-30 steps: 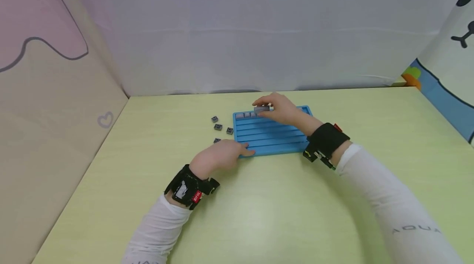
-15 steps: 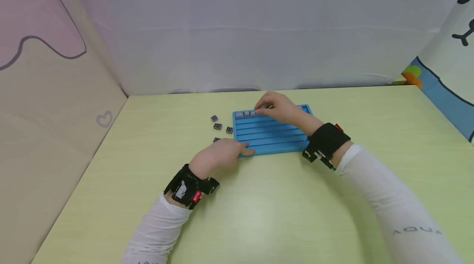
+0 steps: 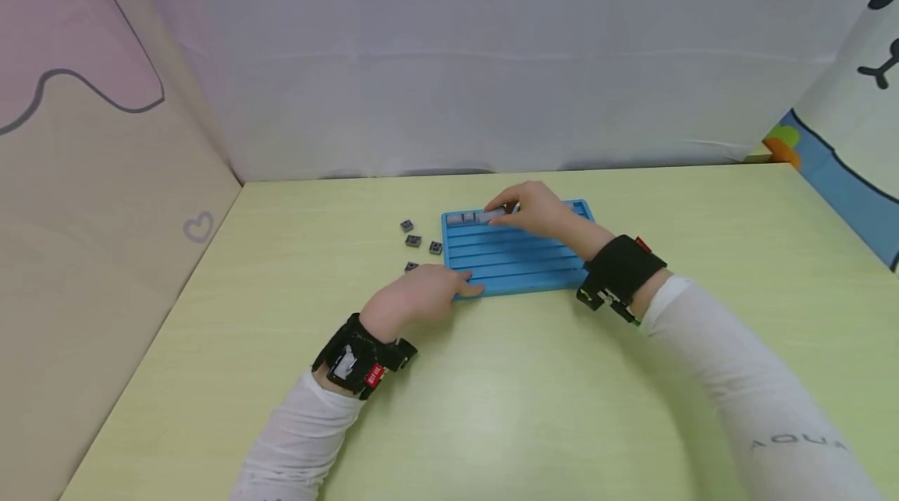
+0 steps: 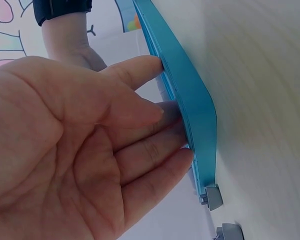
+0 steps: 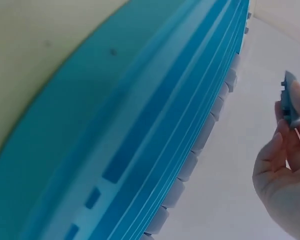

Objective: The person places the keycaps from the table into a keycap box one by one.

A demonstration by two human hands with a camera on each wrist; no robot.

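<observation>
**Pale green counter in a curtained corner**

A pale yellow-green counter [image 3: 492, 407] fills the foreground under soft, even light. A white fabric backdrop [image 3: 492, 56] hangs behind it; a pink-and-beige cartoon panel [image 3: 91, 173] stands left, and another illustrated panel [image 3: 850, 142] right.

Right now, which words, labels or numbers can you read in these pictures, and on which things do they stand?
"AQUA": on the right sleeve, faint grey letters.
Red tag on the left wrist strap: white print, too small to read.
Blue tray and grey pieces: no text visible.

"AQUA" in grey letters on the white right sleeve [image 3: 772, 438].
</observation>
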